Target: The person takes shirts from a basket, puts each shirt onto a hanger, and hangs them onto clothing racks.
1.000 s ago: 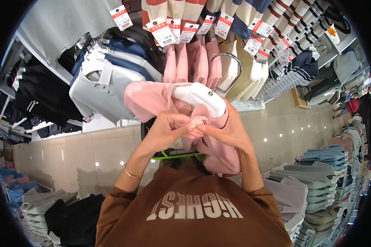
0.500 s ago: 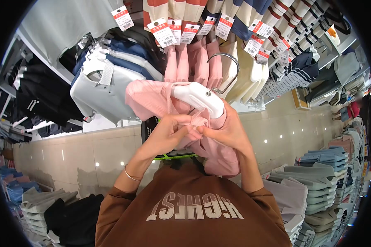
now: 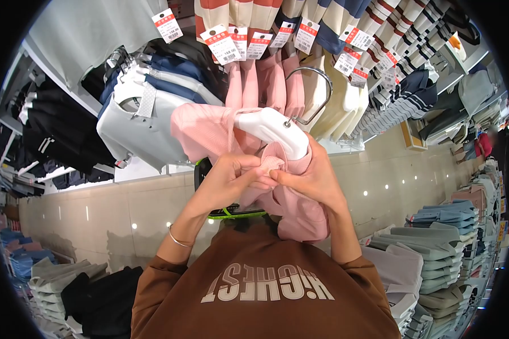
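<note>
A pink garment (image 3: 302, 212) hangs on a white hanger (image 3: 271, 133) in front of my chest. The hanger's metal hook (image 3: 327, 93) points up and away from me. My left hand (image 3: 232, 178) pinches the fabric near the neckline with thumb and fingers. Close beside it, my right hand (image 3: 316, 175) grips the same bunched fabric, its thumb pressed on the cloth and its fingers behind the hanger's right end. Whether a button or tie lies under the fingertips I cannot make out.
Pink garments (image 3: 274, 85) and striped tops with price tags (image 3: 220, 42) hang ahead. A grey polo shirt (image 3: 147, 127) hangs at left, near black clothes (image 3: 68, 133). Folded clothes (image 3: 430, 248) are stacked at right, with more stacks at lower left. A person (image 3: 482, 148) is far right.
The hanger's hook has tilted slightly to the right. Fabric at the neckline has shifted a little between my fingers, and both hands keep their hold.
</note>
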The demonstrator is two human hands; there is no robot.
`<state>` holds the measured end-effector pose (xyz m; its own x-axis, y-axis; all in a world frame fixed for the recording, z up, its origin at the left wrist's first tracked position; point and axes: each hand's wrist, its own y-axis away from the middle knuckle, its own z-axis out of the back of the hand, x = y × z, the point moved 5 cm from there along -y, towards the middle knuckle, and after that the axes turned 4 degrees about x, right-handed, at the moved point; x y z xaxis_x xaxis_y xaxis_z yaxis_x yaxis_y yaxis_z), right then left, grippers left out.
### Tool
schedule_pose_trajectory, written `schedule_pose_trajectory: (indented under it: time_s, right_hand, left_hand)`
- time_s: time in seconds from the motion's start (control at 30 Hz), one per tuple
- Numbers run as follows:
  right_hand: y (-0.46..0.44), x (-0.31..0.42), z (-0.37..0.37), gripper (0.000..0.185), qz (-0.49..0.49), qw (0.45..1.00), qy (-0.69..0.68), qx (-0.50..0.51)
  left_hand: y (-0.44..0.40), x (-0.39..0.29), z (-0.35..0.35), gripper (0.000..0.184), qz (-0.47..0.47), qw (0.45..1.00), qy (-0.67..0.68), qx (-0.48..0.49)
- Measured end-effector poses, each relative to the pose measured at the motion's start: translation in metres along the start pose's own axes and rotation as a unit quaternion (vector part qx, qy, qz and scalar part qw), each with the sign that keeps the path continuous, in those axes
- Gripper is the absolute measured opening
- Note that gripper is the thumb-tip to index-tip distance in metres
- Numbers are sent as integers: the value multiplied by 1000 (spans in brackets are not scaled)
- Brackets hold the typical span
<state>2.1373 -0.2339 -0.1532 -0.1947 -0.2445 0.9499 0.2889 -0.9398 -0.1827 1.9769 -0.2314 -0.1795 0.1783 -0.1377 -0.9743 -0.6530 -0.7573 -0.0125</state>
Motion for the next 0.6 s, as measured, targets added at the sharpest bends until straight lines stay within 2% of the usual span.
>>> schedule_pose_trajectory:
  time_s: [0.23, 0.33, 0.53, 0.6]
  right_hand:
    - [0, -4, 3, 75, 3, 1000, 17, -2]
    - [0, -4, 3, 75, -3, 1000, 6, -1]
    - [1, -3, 5, 74, -2, 1000, 29, -7]
    - [1, -1, 4, 67, 19, 999, 17, -36]
  left_hand:
    - [-1, -6, -3, 23, -71, 996, -52, -4]
    - [-3, -2, -2, 25, -22, 999, 7, -23]
    - [-4, -8, -4, 44, -76, 993, 29, -83]
    - [-4, -9, -4, 45, -82, 993, 18, -86]
